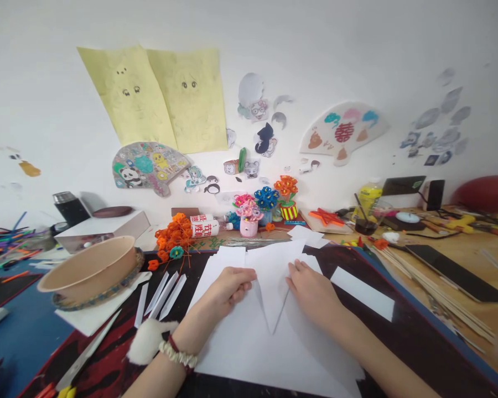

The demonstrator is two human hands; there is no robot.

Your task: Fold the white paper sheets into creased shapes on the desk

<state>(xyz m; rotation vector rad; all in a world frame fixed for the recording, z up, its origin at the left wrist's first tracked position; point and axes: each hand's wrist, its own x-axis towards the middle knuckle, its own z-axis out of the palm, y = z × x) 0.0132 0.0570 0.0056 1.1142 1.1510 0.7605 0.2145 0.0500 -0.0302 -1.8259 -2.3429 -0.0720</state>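
Reaching in from the bottom edge with both forearms, cut off there and slanting inward over a white paper stack (290, 365). Passing, at lower left, scissors (85, 351) with handles trimmed by the frame, and a white fluffy thing (147, 340), partly behind the left wrist and hard to make out. Leaving bare dark mat (427, 354) open at lower right. Pinching folded paper (271, 287), point downward just below the frame's centre, by its left edge with the left hand (232, 287), other fingers curled. Touching its right side with the right hand (313, 287), fingers bent; cannot tell whether gripping or merely pressing. Showing narrow strips (164, 296) left of the stack, a loose white rectangle (365, 293) just right of it. Farther off, seeing a bowl (103, 279) at left, then flower pots (249, 221) crowding the centre, overlapping.
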